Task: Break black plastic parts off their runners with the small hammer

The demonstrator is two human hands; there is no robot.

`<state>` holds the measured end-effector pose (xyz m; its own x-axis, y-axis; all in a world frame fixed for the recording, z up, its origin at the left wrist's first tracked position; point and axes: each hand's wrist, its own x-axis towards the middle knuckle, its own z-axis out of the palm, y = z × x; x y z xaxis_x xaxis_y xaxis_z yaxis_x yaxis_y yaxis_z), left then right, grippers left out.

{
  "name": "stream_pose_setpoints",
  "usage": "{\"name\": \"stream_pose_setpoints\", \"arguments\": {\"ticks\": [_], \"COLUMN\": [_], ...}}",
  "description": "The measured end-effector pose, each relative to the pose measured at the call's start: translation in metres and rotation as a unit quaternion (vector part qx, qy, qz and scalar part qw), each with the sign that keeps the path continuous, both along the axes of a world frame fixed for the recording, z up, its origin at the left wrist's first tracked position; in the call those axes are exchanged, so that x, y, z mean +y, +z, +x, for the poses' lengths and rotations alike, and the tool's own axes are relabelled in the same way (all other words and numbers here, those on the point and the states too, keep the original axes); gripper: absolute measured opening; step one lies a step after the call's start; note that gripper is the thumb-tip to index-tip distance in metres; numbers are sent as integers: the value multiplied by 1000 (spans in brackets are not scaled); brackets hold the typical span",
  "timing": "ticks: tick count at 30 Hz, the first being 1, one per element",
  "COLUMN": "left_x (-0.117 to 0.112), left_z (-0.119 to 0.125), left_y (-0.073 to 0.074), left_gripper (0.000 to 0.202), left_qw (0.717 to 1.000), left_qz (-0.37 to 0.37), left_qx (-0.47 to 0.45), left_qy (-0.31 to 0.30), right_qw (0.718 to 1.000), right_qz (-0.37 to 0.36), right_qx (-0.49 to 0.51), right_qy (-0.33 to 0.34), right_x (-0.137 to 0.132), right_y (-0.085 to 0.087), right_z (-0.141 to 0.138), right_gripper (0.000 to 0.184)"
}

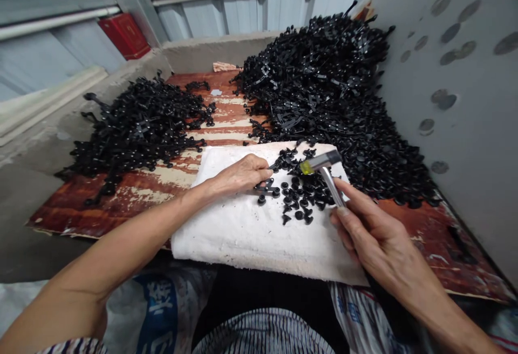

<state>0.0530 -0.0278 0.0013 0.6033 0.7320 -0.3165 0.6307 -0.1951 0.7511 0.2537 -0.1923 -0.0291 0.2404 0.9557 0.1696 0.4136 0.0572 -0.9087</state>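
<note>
My left hand (242,174) rests over the folded white cloth (234,230), fingers closed on a black jointed plastic part (267,185) with round ends. Its full shape is partly hidden by the fingers. In my right hand (374,235) is a small mallet (331,181), gripped by its metal handle. The mallet's head, yellow at one end and dark at the other, is raised above the cloth. Beneath and beside it lie many small black mushroom-shaped plastic pieces (297,198), scattered between both hands.
A large heap of black parts (315,79) rises at the back right, against a grey spotted panel (457,100). A smaller heap (141,122) sits on the left of the worn red-brown board (230,108). A red box (124,36) stands on the ledge behind.
</note>
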Motion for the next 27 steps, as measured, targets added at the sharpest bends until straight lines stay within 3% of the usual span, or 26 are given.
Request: {"name": "stream_pose_setpoints", "arguments": {"ticks": [2, 4, 8, 14, 18, 23, 27], "left_x": [2, 4, 7, 10, 9, 10, 10], "left_z": [-1, -1, -2, -3, -4, -5, -4], "left_y": [-1, -2, -5, -9, -7, -10, -15], "left_gripper": [30, 29, 28, 30, 33, 31, 33], "left_qw": [1000, 1000, 1000, 1000, 999, 1000, 999], "left_qz": [-1, -2, -25, -11, -31, -6, -33], "left_qx": [-1, 4, -4, -9, -1, -1, -17], "left_qy": [0, -4, -8, -15, -14, -14, -12], "right_qw": [985, 953, 893, 913, 905, 921, 914], "right_qz": [89, 144, 110, 188, 108, 181, 121], "right_qx": [-140, -256, -423, -353, -389, -337, -368], "right_qy": [45, 80, 104, 82, 135, 72, 120], "right_x": [12, 25, 44, 44, 45, 47, 48], "right_y": [6, 11, 15, 28, 24, 23, 23], "right_z": [-2, -5, -8, -12, -11, -10, -8], "right_gripper": [47, 53, 57, 56, 56, 57, 56]}}
